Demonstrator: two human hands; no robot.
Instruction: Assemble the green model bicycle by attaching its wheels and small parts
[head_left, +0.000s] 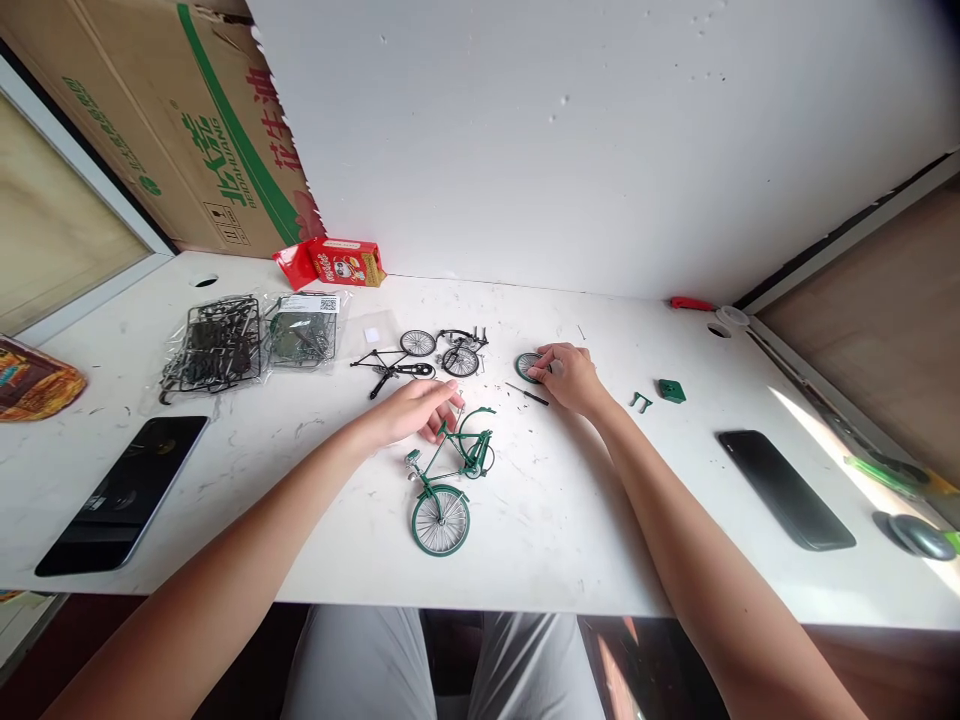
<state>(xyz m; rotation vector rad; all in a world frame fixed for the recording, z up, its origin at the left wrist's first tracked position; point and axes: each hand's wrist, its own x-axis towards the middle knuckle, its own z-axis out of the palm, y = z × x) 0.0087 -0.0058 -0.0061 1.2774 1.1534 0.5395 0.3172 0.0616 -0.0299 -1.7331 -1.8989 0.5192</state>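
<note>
A small green model bicycle (461,460) lies on the white table, its spoked front wheel (441,520) toward me and no wheel under its rear fender. My left hand (416,408) is beside the saddle end of the frame, fingers loosely curved and apart, with no clear hold on anything. Farther right, my right hand (564,378) has its fingers on a loose green-rimmed wheel (526,366), which they partly cover. Between the hands lies a thin dark rod-like tool (528,394).
Black model bicycle parts (416,355) lie behind my left hand. Bagged part frames (225,345), a red box (349,262) and a phone (124,495) are leftward. Rightward are a green block (672,390), a small green bracket (641,402) and a dark flat case (786,488).
</note>
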